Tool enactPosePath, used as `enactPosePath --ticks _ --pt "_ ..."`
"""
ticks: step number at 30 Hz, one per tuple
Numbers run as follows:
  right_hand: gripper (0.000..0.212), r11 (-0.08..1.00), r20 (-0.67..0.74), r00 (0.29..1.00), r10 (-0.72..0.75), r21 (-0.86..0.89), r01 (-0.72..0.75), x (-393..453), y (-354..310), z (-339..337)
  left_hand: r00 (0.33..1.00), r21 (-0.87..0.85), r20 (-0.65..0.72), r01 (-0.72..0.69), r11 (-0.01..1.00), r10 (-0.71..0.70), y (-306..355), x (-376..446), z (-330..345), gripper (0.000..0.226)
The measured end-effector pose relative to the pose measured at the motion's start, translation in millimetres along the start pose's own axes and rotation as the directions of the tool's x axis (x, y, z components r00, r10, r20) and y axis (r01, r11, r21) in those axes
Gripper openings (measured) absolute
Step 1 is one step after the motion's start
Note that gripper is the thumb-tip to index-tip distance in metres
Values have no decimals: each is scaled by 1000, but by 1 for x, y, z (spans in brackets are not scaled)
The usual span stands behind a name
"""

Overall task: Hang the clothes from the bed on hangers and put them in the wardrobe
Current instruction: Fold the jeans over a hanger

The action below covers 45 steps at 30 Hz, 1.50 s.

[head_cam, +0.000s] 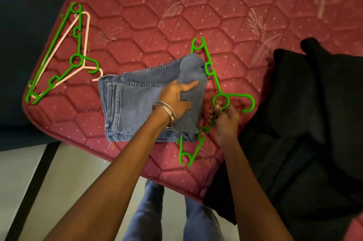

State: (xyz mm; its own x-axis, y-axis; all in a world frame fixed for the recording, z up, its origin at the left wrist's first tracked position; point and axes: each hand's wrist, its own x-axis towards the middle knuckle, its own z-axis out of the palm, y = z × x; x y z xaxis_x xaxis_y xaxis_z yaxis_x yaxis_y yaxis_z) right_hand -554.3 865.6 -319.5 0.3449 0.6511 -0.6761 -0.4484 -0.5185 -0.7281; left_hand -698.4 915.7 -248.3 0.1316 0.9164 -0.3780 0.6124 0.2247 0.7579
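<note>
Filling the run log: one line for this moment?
left hand presses folded blue jeans | right hand holds green plastic hanger | red mattress

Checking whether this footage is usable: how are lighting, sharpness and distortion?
Head view: soft, even light, no glare; the jeans and green hanger are fairly sharp; the black clothes lose fold detail in darkness; wide-angle bending shows at the mattress edges.
</note>
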Motion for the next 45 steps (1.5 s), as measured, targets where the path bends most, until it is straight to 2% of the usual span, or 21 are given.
enactPosePath --ticks 2,4,8,14,18,23,28,29,31,33,34,35,36,37,38,40,41,42,43,44,45 --pt "20 999 -15 999 45 11 -45 4 3 0 986 -62 48 -155 986 158 23 -9 -4 68" --pt "23 991 -40 991 126 40 -124 6 2 2 979 -143 2 -202 969 205 36 -17 -22 70" --pt "27 988 -49 989 140 65 -137 12 -7 8 983 -238 -162 -120 964 82 0 -30 -78 69" --pt "25 988 -135 991 25 -148 -45 10 0 26 939 -214 -314 74 974 -140 -87 -59 -101 73" --pt "27 970 -230 973 -30 -242 -27 17 9 40 933 -200 -301 137 970 -194 -132 -59 -87 72" --pt "20 962 -146 975 166 -192 -192 12 15 42 933 -89 -229 263 961 -277 -165 -62 -84 89" --pt "22 971 -91 980 176 -149 -188 -4 19 44 978 40 49 201 979 -203 -165 -62 -110 121" --pt "23 974 -93 982 166 -142 -178 -5 18 45 981 82 76 171 982 -177 -166 -62 -116 125" --pt "24 976 -97 985 145 -147 -159 -5 17 50 986 100 6 167 981 -168 -176 -60 -127 123" --pt "24 973 -109 984 142 -167 -159 -5 19 54 930 -147 -198 284 947 -310 -192 -59 -131 98" --pt "25 972 -119 982 145 -171 -164 -5 23 58 841 -270 -276 397 878 -465 -198 -57 -136 74" --pt "27 971 -123 982 144 -173 -164 -5 26 61 731 -282 -301 545 789 -613 -207 -57 -141 55" --pt "28 972 -125 982 140 -171 -161 -6 28 63 678 -124 -297 671 731 -673 -211 -61 -145 47" --pt "29 974 -128 982 137 -166 -157 -6 28 64 670 85 -298 729 680 -681 -214 -65 -148 45" --pt "30 977 -128 983 129 -155 -148 -5 28 64 708 292 -388 701 650 -590 -217 -64 -151 44" --pt "31 984 -113 987 115 -123 -129 -7 27 61 850 461 -490 443 769 -196 -197 -62 -149 40" --pt "31 988 -112 988 106 -98 -118 -8 28 64 896 545 -441 220 809 53 -179 -53 -150 40" --pt "31 991 -121 988 93 -85 -104 -10 28 65 904 624 -340 11 782 258 -162 -45 -144 44" --pt "31 992 -144 987 77 -84 -90 -12 30 71 913 672 -203 -133 729 354 -155 -35 -139 54" --pt "30 992 -175 983 56 -102 -74 -13 31 78 940 713 -46 -206 670 338 -149 -29 -132 68" --pt "28 992 -202 979 30 -117 -55 -14 30 84 969 748 81 -215 628 235 -147 -25 -125 83"
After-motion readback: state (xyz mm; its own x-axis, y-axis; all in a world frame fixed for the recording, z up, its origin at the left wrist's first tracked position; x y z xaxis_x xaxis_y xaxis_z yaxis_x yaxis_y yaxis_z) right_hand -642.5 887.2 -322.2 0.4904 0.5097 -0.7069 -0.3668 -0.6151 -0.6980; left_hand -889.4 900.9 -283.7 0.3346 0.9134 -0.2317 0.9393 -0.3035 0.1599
